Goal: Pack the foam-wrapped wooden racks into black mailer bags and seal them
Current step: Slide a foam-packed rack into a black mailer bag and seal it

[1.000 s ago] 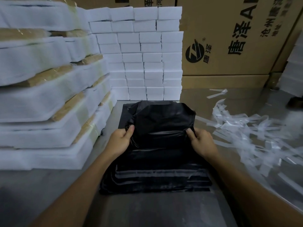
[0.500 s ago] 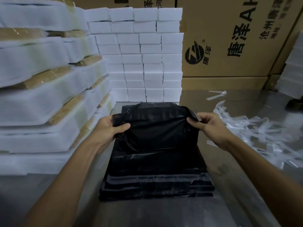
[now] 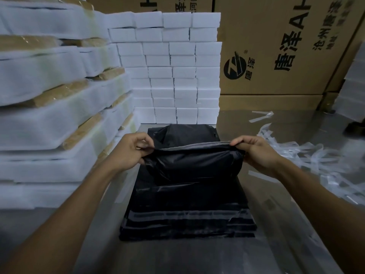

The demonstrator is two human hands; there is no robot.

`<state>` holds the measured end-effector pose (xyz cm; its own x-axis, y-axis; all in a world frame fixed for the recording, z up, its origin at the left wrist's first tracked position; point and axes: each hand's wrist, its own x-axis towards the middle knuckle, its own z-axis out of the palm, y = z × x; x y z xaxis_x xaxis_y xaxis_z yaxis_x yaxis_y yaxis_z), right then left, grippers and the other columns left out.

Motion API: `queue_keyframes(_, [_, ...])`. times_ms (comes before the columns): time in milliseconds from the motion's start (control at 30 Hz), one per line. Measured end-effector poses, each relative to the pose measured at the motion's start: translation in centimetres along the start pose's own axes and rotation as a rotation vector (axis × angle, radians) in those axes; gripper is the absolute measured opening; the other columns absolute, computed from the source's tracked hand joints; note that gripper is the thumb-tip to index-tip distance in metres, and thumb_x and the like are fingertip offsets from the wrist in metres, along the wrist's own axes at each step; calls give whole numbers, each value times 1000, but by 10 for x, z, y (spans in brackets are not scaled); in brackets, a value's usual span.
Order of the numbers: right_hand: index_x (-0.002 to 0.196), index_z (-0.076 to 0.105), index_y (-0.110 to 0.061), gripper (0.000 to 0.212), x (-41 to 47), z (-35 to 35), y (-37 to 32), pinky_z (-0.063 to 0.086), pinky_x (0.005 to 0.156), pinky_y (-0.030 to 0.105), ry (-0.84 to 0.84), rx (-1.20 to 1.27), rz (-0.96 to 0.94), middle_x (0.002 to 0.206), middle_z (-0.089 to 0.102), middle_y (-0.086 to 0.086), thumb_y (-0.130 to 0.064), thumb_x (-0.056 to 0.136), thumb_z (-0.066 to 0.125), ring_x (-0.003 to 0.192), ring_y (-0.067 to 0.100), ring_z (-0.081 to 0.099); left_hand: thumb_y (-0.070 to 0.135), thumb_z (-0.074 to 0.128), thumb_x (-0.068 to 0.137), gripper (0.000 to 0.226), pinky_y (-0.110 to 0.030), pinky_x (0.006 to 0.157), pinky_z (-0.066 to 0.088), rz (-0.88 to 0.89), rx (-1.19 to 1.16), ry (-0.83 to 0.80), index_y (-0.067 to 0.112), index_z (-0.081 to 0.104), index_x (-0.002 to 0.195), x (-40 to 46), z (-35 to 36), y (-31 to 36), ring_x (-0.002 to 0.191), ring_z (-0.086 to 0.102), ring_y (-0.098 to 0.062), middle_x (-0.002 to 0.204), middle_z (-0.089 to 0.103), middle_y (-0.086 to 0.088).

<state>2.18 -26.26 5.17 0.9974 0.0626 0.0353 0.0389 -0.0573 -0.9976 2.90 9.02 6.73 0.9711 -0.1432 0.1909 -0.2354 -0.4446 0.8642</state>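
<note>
Hands hold the top black mailer bag [image 3: 192, 165] by its mouth, lifted off the stack of flat mailer bags [image 3: 187, 220] lying on the table [image 3: 197, 258]. The left hand [image 3: 128, 153] pinches the bag's left corner between thumb and curled fingers; the right hand [image 3: 254, 153] grips the right corner the same way, fingers curled over the edge. Between them the upper lip is pulled taut, showing a grey inner strip, and the bag's body sags in folds below. Whether anything is inside the bag cannot be told.

Foam-wrapped wooden racks [image 3: 49, 119] are piled high along the left, just beside the left forearm, with tan wood showing at the open ends of the white wrap. Behind the bags a wall of white foam blocks [image 3: 173, 76] rises in even rows, touching the far end of the stack or just short of it. Brown cardboard cartons [image 3: 276, 56] with black printed characters stand behind and to the right. Loose clear release strips [image 3: 325, 161] lie scattered in a heap on the table, right of the right hand. A dark object [image 3: 355, 127] at the far right edge is too dim to identify.
</note>
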Motion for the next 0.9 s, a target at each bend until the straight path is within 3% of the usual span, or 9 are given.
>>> queue_keyframes(100, [63, 74, -17, 54, 1, 0, 0, 51, 58, 20, -3, 81, 18, 75, 72, 4, 10, 97, 43, 68, 14, 63, -27, 44, 85, 47, -36, 60, 61, 23, -58, 91, 7, 69, 64, -6, 5, -5, 68, 68, -19, 72, 69, -7])
queue_keyframes(233, [62, 77, -14, 54, 0, 3, -4, 53, 64, 22, -13, 120, 13, 74, 73, 6, 11, 94, 41, 71, 17, 66, -19, 44, 92, 44, -26, 55, 58, -8, -145, 75, 7, 71, 68, -15, 10, -13, 62, 69, -14, 71, 71, -6])
queue_keyframes(367, [62, 77, -6, 42, 0, 4, -10, 49, 79, 29, 50, 90, 89, 76, 73, 12, -25, 92, 53, 80, 23, 64, -3, 44, 93, 39, -35, 58, 54, -137, -376, 66, 5, 76, 71, -20, -1, -10, 69, 64, -28, 86, 70, -22])
queue_keyframes(467, [52, 72, -15, 39, -1, 15, -14, 49, 73, 28, 147, -93, -4, 61, 68, 3, -44, 77, 78, 66, 14, 63, 16, 65, 91, 24, -26, 50, 49, -176, -356, 158, 5, 72, 71, -26, 1, -6, 57, 59, -18, 82, 70, -15])
queue_keyframes(500, [50, 70, -17, 34, -3, 18, -14, 51, 71, 25, 143, -131, -46, 60, 67, 1, -42, 72, 81, 64, 12, 64, 17, 74, 86, 18, -23, 48, 49, -180, -285, 215, 4, 67, 76, -27, 4, -5, 51, 58, -15, 79, 70, -12])
queue_keyframes(567, [60, 72, -16, 24, -6, 23, -11, 56, 72, 22, 176, -135, -111, 68, 72, 0, -35, 69, 84, 69, 12, 69, 16, 82, 79, 30, -23, 44, 49, -211, -205, 348, 7, 54, 82, -30, 10, -7, 45, 56, -16, 74, 65, -10])
queue_keyframes(633, [73, 74, -14, 15, -10, 24, -6, 59, 73, 22, 246, -114, -152, 75, 75, 0, -24, 72, 85, 74, 13, 71, 25, 83, 78, 35, -26, 42, 48, -290, -230, 367, 8, 53, 79, -34, 14, -9, 45, 58, -21, 67, 62, -12])
queue_keyframes(767, [87, 73, -23, 16, -17, 28, -3, 57, 70, 19, 302, -114, -170, 85, 74, 1, -13, 78, 83, 77, 11, 70, 22, 76, 84, 21, -21, 49, 53, -354, -484, 276, 3, 67, 83, -43, 19, -17, 56, 69, -21, 70, 68, -10])
queue_keyframes(900, [98, 71, -22, 31, -25, 31, -7, 58, 70, 17, 308, -153, -135, 95, 73, 4, -3, 77, 82, 85, 15, 72, 15, 65, 91, 12, -21, 51, 54, -328, -805, 302, 4, 65, 88, -44, 21, -17, 56, 68, -16, 66, 68, -5])
